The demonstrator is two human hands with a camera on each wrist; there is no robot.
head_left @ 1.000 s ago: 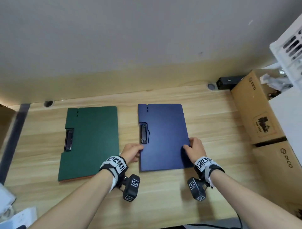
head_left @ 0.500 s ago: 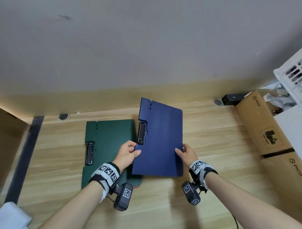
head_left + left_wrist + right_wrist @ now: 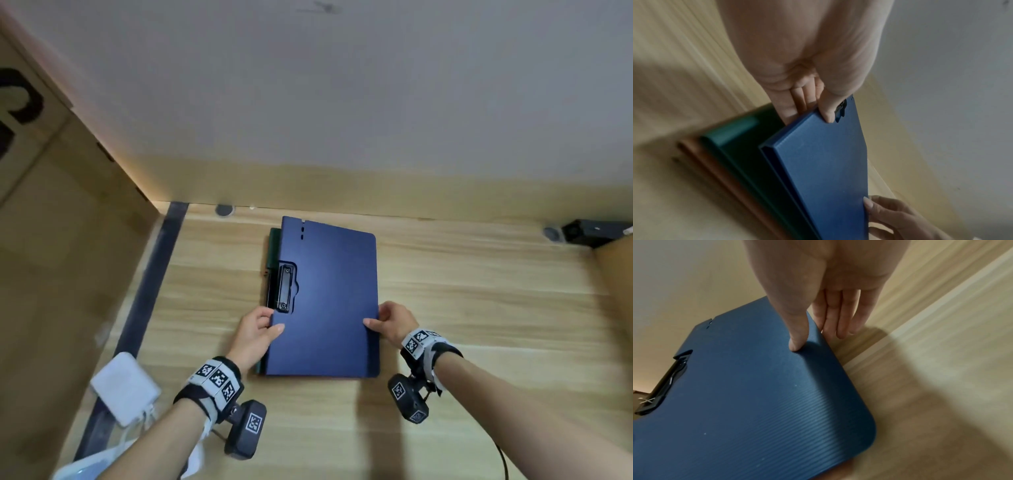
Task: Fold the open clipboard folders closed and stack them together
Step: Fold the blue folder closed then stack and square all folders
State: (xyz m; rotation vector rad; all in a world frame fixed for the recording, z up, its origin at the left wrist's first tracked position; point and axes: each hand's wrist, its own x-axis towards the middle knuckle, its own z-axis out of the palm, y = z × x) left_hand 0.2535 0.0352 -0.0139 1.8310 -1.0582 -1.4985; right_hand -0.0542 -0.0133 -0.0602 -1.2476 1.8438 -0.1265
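Note:
The closed blue clipboard folder (image 3: 325, 301) hangs tilted just above the green folder (image 3: 273, 246), covering nearly all of it; only a green strip shows along the left. My left hand (image 3: 265, 323) pinches the blue folder's left edge below the black clip (image 3: 283, 289), thumb on top and fingers underneath. My right hand (image 3: 376, 318) pinches the right edge the same way. In the left wrist view the blue folder (image 3: 824, 170) sits over the green folder (image 3: 731, 139), with an orange-brown edge (image 3: 701, 160) below that. The right wrist view shows my thumb (image 3: 797, 337) pressing the blue cover (image 3: 756, 394).
The wooden desk (image 3: 479, 325) runs back to a pale wall. A cardboard box (image 3: 51, 240) stands at the left, with a white adapter (image 3: 125, 387) at its foot. A black device (image 3: 592, 233) and another box (image 3: 616, 274) are at the back right.
Both hands lifted the blue folder off the desk and carried it left over the green folder, which it now almost fully covers.

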